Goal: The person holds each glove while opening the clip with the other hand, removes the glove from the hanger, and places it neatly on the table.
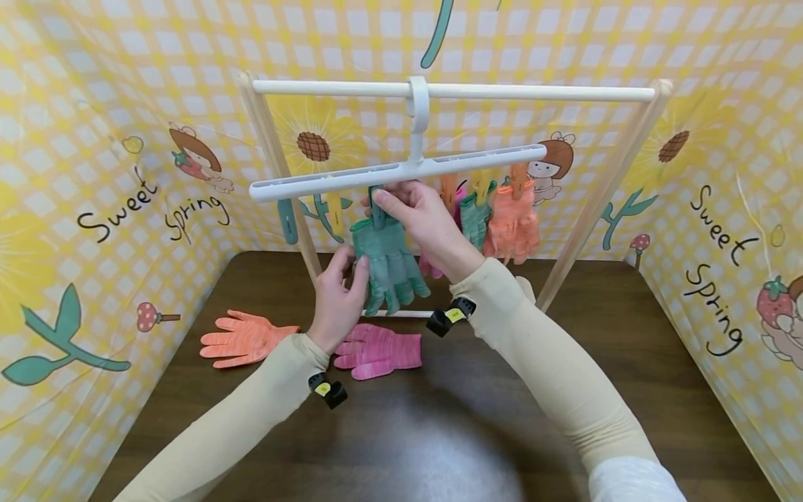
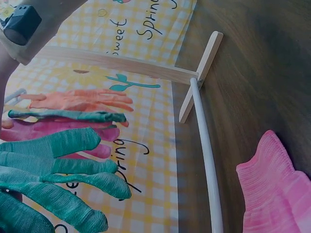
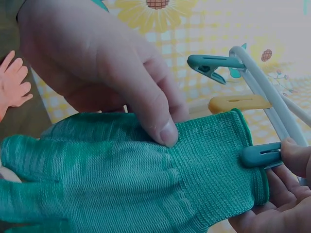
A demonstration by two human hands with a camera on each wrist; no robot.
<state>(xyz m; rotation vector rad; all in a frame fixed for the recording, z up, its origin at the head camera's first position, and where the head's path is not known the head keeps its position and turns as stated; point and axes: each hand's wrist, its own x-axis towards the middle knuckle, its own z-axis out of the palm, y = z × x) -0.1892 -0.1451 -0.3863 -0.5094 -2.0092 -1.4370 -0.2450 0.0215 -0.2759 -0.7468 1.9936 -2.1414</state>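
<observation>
A green knit glove (image 1: 390, 263) hangs fingers-down below the white hanger (image 1: 351, 178), its cuff at a teal clothespin (image 3: 260, 154). My right hand (image 1: 426, 219) pinches that clothespin just under the hanger bar, thumb in front and fingers behind the cuff. With thumb and fingers my left hand (image 1: 339, 296) holds the glove's side edge; in the right wrist view its thumb lies on the knit just below the cuff. Beside the glove, a yellow clothespin (image 1: 334, 213) and another teal clothespin (image 1: 287, 222) dangle from the bar with nothing in them.
Orange (image 1: 513, 219), green (image 1: 475, 217) and pink gloves hang clipped at the hanger's right. An orange glove (image 1: 247, 339) and a pink glove (image 1: 379, 351) lie on the dark table (image 1: 351, 446). The hanger hooks over a rack's white rod (image 1: 533, 91) between wooden posts (image 1: 605, 195).
</observation>
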